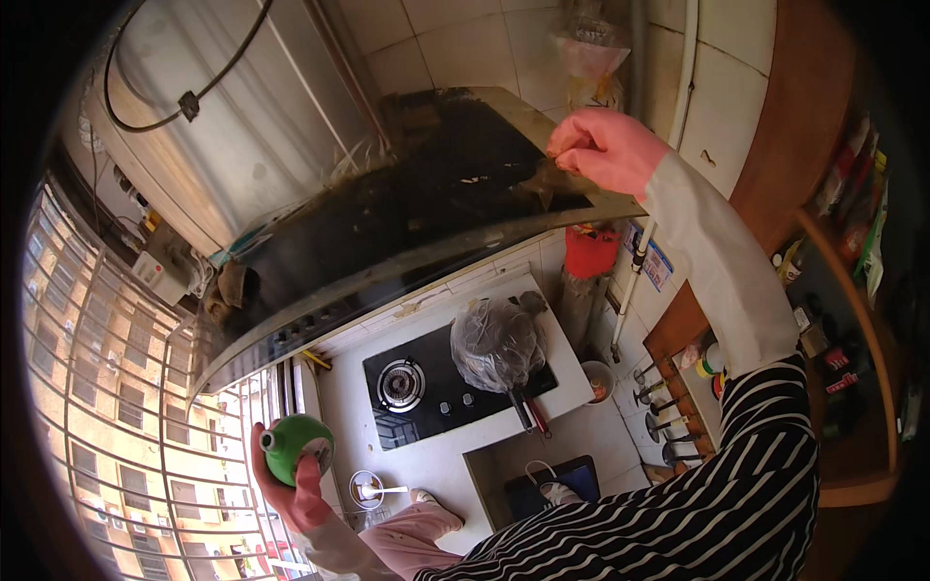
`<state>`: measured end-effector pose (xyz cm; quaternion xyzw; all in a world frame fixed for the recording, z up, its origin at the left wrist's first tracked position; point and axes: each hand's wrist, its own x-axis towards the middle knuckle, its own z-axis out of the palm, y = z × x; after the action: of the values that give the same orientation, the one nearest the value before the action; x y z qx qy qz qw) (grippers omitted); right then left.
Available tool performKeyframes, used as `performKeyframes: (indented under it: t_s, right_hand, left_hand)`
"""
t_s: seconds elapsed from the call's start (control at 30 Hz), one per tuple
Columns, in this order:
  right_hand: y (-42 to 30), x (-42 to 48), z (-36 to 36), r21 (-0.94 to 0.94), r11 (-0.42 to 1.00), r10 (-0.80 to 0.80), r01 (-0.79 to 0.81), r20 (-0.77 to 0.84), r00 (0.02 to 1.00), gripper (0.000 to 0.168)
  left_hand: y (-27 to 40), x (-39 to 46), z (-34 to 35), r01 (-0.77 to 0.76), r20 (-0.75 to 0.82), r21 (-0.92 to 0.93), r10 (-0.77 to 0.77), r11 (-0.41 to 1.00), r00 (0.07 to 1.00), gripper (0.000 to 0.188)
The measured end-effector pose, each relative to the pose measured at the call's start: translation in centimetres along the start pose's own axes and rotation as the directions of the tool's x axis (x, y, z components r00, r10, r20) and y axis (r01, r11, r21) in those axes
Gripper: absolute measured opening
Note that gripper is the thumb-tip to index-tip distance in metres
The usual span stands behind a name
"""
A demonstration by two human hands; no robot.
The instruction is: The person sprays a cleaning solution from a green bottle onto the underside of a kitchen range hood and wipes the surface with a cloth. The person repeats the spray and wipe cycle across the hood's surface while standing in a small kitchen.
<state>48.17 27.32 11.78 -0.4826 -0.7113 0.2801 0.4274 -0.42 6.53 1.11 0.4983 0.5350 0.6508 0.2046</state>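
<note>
My left hand (294,501), in a pink and white rubber glove, grips a green bottle (290,447) by its round body, its pale neck pointing left. At upper right, my right hand (607,149), gloved alike, is raised with curled fingers against the right end of a dark range hood (436,174). Whether anything is inside those fingers is hidden. Brownish grime marks the glove's fingertips. Dark, greasy-looking patches cover the hood, which spans the middle of the view above a black gas cooktop (429,421).
A plastic-wrapped pan (498,345) sits on the cooktop. Beside my foot (429,497) on the white counter (407,472) stands a bowl (365,490) with a white-handled utensil. Window bars (116,436) are at left, hanging ladles (661,421) at right, and a looped cable (189,105) above.
</note>
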Motion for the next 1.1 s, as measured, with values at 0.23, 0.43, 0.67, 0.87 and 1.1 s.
performKeyframes:
  t_s: [0.23, 0.43, 0.67, 0.87, 1.1]
  right_hand:
    - [0.3, 1.1, 0.7, -0.213, 0.974, -0.049, 0.078, 0.135, 0.990, 0.032]
    - [-1.7, 1.7, 0.8, -0.275, 0.960, 0.037, 0.060, 0.336, 0.941, 0.046]
    - [-4.3, 3.9, 1.9, -0.669, 0.715, 0.114, 0.204, 0.400, 0.910, 0.029]
    - [-4.6, 3.2, 1.9, -0.666, 0.731, 0.121, 0.146, 0.337, 0.934, 0.025]
    - [-2.8, 2.7, -1.2, -0.458, 0.861, -0.060, 0.220, 0.337, 0.940, 0.029]
  left_hand:
    - [0.3, 0.0, -0.2, -0.052, 0.071, 0.002, 0.052, 0.999, 0.996, 0.100]
    - [0.2, -1.1, -1.4, -0.048, 0.066, -0.015, 0.049, 0.999, 0.997, 0.098]
    - [-0.4, -1.9, -1.7, -0.019, 0.045, -0.049, 0.021, 0.999, 0.999, 0.093]
    - [-0.7, -2.2, -2.5, -0.028, 0.077, -0.040, 0.031, 0.999, 0.997, 0.089]
    - [-0.9, -2.5, -1.9, 0.017, 0.067, -0.070, -0.012, 0.997, 0.998, 0.087]
